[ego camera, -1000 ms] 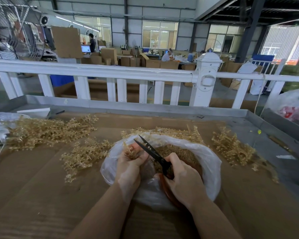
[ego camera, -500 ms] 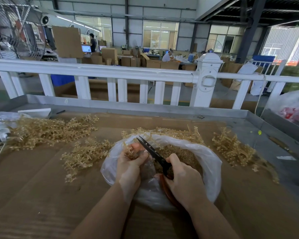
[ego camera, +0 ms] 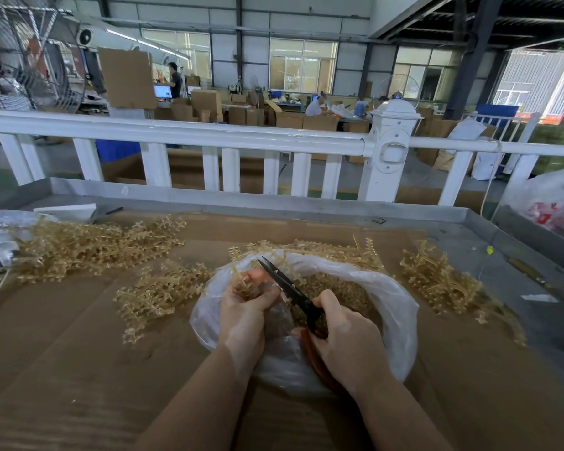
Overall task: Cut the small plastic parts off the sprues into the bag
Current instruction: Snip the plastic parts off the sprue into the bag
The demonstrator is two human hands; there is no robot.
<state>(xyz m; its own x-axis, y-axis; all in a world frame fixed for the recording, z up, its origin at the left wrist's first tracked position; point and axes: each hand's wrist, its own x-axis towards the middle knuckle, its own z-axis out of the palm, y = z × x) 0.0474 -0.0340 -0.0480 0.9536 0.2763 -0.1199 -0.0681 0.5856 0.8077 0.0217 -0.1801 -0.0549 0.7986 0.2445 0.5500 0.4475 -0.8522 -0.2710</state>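
1. While held over bag (ego camera: pixel 394 307) at lower centre: sprue (ego camera: pixel 241 283), pinched in left hand (ego camera: pixel 243 315).
2. Scissors (ego camera: pixel 290 292), gripped by right hand (ego camera: pixel 347 345), blades nearly closed beside sprue.
3. Sprue piles (ego camera: pixel 79 245), left and right on cardboard (ego camera: pixel 62 369).

A tan plastic sprue (ego camera: pixel 241 283) was gripped by the left hand (ego camera: pixel 245 315) over the open clear plastic bag (ego camera: pixel 394 307). Black-bladed scissors (ego camera: pixel 285 288) were held in the right hand (ego camera: pixel 345 345), the blades nearly closed beside the sprue. Loose tan sprue piles (ego camera: pixel 79 245) were spread on the brown cardboard sheet (ego camera: pixel 62 369).
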